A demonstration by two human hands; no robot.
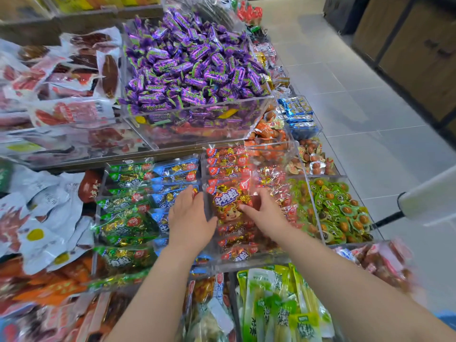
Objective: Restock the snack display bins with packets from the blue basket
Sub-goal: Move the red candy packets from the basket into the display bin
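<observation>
**Seating a red packet in its bin**

Grips the top red packet (230,206) with the right hand (265,213), thumb on the printed face and fingers curled round the right edge. Lays the left hand (190,215) flat and uncurled along the packet's left side, over the clear divider (202,169), with the thumb touching the film. Seems to square the packet between both hands, so as to line it up with the overlapped row of like packets beneath in the red bin (246,258). Judged mid-placement, not yet let go.

Leaves little room to move. Hemmed on the left by the divider, with blue packets (172,169) just beside it. Hemmed on the right by loose red sweets (274,178) and then the right wall (314,208). Calls for a straight drop, then a lift upward to clear both walls. Risks snagging the crinkly film on the divider's top edge, or sliding forward off a heap already near the rim. Shows what may be the basket (444,319) only as a blue blur at the lower right corner, too smeared to tell.
</observation>
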